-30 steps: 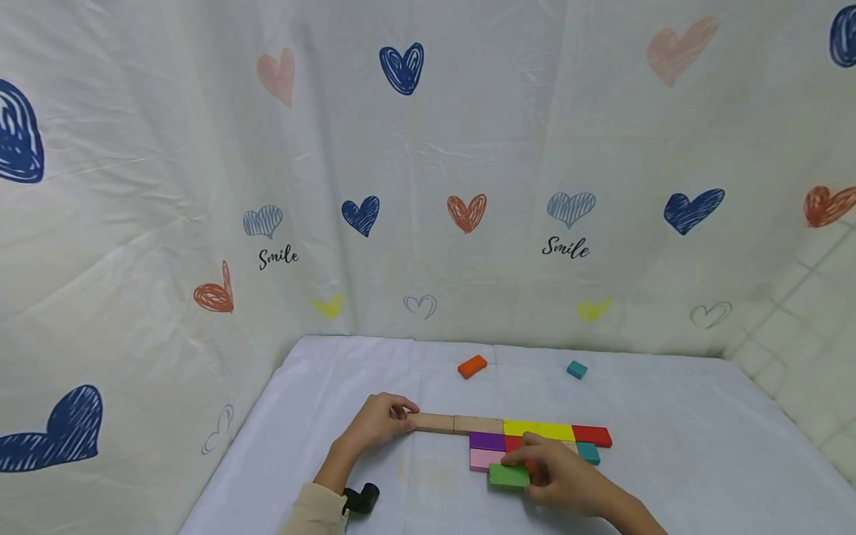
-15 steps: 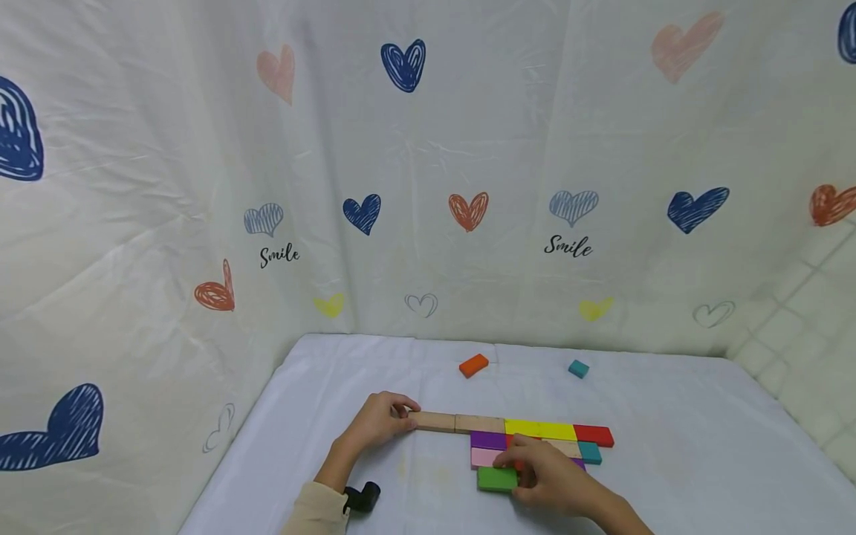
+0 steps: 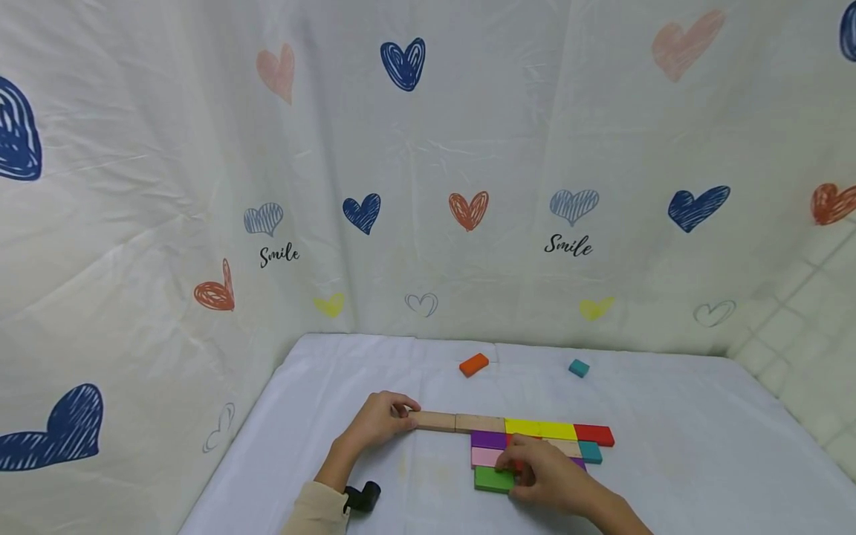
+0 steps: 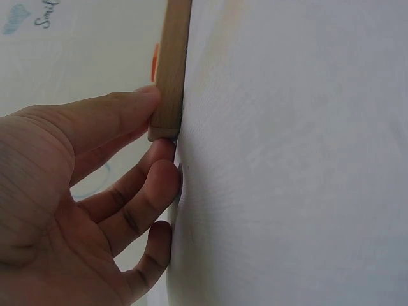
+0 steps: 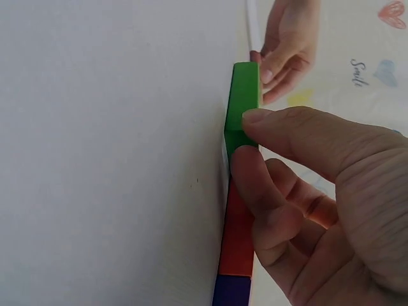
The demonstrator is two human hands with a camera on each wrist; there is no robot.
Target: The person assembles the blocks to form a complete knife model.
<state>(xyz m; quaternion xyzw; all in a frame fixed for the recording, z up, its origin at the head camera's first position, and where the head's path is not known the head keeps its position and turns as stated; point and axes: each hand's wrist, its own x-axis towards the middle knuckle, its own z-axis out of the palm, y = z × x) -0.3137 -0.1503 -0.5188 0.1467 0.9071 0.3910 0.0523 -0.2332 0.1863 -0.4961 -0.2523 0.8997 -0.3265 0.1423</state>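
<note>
My right hand (image 3: 551,472) pinches a green block (image 3: 493,480) between thumb and fingers, right at the front of a flat layout of coloured blocks. In the right wrist view, the thumb and a fingertip touch that green block's end, and an orange-red block (image 5: 237,229) and a purple one (image 5: 232,291) line up beyond it. A pink block (image 3: 485,458) and a violet block (image 3: 488,440) lie just behind the green one. My left hand (image 3: 377,423) grips the left end of a plain wooden block (image 3: 433,421), thumb on its side; some fingers are hidden behind it.
The back row continues with a second plain block (image 3: 479,423), yellow blocks (image 3: 540,429) and a red one (image 3: 595,435), with a teal block (image 3: 591,452) below. Farther back lie a loose orange block (image 3: 473,365) and a small teal block (image 3: 579,368) on the white cloth (image 3: 669,416).
My right hand has slid the green block leftward along the front of the layout, until its left end nearly lines up with the pink block. The left hand stays on the plain wooden block.
</note>
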